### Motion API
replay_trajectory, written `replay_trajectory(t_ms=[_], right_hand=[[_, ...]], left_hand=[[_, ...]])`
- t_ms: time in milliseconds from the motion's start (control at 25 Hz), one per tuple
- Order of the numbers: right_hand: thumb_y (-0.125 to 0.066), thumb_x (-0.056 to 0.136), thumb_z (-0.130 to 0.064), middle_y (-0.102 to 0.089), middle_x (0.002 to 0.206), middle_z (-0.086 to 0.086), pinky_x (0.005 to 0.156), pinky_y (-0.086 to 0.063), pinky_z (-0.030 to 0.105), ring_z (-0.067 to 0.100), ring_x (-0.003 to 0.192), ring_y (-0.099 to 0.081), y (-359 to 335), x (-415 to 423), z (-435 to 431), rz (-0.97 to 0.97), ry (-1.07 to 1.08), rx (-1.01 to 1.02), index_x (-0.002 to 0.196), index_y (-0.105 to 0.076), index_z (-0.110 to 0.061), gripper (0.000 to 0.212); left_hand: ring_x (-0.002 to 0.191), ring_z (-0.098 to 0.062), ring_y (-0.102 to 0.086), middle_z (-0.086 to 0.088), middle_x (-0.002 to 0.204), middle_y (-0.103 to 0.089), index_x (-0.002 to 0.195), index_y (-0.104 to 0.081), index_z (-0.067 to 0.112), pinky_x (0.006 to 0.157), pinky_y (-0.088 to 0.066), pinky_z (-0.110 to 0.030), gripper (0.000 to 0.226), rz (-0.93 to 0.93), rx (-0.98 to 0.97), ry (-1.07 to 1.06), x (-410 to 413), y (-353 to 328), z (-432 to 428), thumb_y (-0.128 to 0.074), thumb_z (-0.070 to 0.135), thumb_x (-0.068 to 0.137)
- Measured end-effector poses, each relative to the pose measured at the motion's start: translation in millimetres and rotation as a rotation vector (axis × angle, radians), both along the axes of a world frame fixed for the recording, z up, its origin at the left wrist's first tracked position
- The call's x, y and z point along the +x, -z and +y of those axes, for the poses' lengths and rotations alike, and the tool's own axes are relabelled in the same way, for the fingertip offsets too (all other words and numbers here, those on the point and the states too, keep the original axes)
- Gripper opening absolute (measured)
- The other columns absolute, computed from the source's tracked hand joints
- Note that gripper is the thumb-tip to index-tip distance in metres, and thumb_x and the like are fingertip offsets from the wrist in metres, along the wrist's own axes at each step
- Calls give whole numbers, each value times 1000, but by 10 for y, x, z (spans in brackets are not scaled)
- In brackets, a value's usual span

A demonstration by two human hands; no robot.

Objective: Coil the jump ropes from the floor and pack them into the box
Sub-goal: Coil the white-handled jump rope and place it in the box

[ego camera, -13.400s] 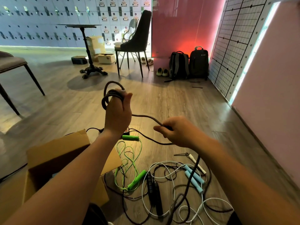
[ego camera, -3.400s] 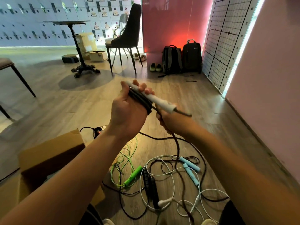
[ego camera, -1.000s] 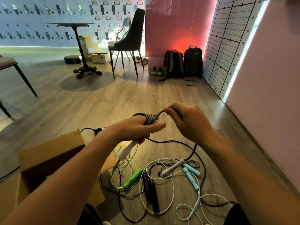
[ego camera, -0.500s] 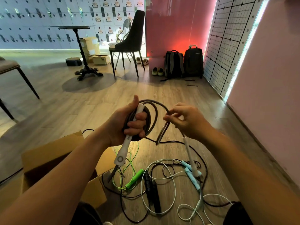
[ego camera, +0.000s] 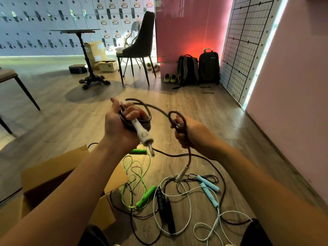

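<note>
A: How far along is this?

B: Partway, by my reading. The left hand has its fingers clamped round a grey rope coil and one white handle. The right hand is pinched shut on the rope's tail, with a small loop standing above the knuckles; the second white handle dangles below it, just over the floor.

A: So that rope isn't packed?

B: No, it's held in the air above the floor, beyond the cardboard box, which sits open at the near left. I can't see inside it.

A: What's left on the floor?

B: I count three more: a green rope with two green handles, a white rope with two light blue handles, and a black rope with two black handles lying side by side. All loose and overlapping near the box, none coiled
</note>
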State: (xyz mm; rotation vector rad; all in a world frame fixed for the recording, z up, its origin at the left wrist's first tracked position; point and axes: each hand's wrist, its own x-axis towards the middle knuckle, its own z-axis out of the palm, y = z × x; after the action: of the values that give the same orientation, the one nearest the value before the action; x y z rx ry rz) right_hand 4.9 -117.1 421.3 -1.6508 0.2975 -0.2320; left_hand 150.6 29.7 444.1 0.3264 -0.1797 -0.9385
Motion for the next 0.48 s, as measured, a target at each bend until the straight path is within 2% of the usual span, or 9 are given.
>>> replay_trajectory(t_ms=[80, 240, 360, 480], right_hand=[[-26, 106, -45, -38, 61, -5, 53, -28, 27, 11, 54, -33, 47, 30, -5, 72, 61, -52, 108, -56, -17, 41], [-40, 103, -47, -44, 64, -5, 53, -32, 25, 7, 54, -39, 70, -51, -101, 60, 60, -360, 98, -63, -21, 35], [-41, 102, -46, -48, 63, -2, 59, -36, 29, 8, 55, -42, 46, -113, -197, 43, 108, -475, 78, -63, -18, 43], [-41, 102, -45, -48, 65, 7, 60, -39, 35, 18, 58, -43, 89, -88, -179, 61, 93, -541, 73, -63, -18, 45]], left_hand=[[41, -7, -43, 8, 54, -41, 63, -48, 16, 63, -51, -21, 56, 52, -2, -200, 37, -26, -42, -42, 60, 96], [55, -15, -52, -1, 64, -50, 77, -49, 12, 80, -51, -28, 45, 109, -4, -486, 222, 5, -10, -48, 52, 98], [71, -19, -56, -3, 70, -54, 83, -51, 13, 78, -55, -29, 36, 61, 106, -662, 422, 63, 72, -49, 44, 100], [76, -18, -57, 0, 72, -53, 84, -50, 15, 75, -56, -29, 32, 7, 173, -726, 497, 110, 108, -48, 42, 101]])
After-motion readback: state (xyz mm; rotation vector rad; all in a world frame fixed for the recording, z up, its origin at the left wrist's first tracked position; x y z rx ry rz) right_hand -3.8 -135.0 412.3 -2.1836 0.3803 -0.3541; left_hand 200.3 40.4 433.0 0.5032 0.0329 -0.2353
